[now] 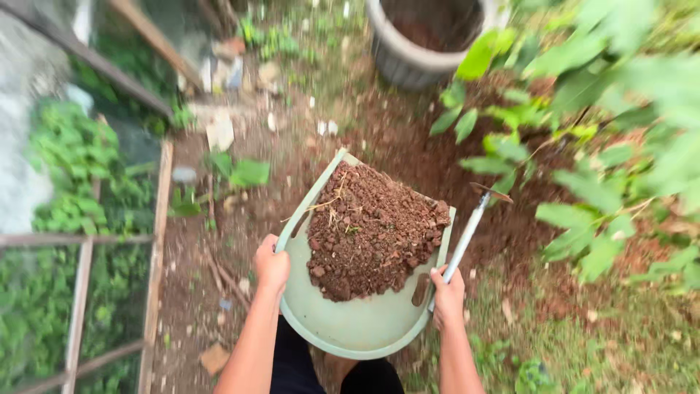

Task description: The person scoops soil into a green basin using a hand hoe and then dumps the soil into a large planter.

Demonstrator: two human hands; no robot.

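I hold a pale green plastic scoop pan (350,328) in front of me, level, with a heap of reddish-brown soil (372,230) and bits of dry root on it. My left hand (271,264) grips the pan's left rim. My right hand (448,292) grips the right rim together with the light metal handle of a small hoe (467,233), whose rusty blade points up and away to the right.
Below lies bare dug earth (408,146) with stones and debris. A round grey pot (423,36) stands ahead at the top. Green leafy plants (598,146) fill the right side. A wooden frame with netting (157,241) over greenery runs along the left.
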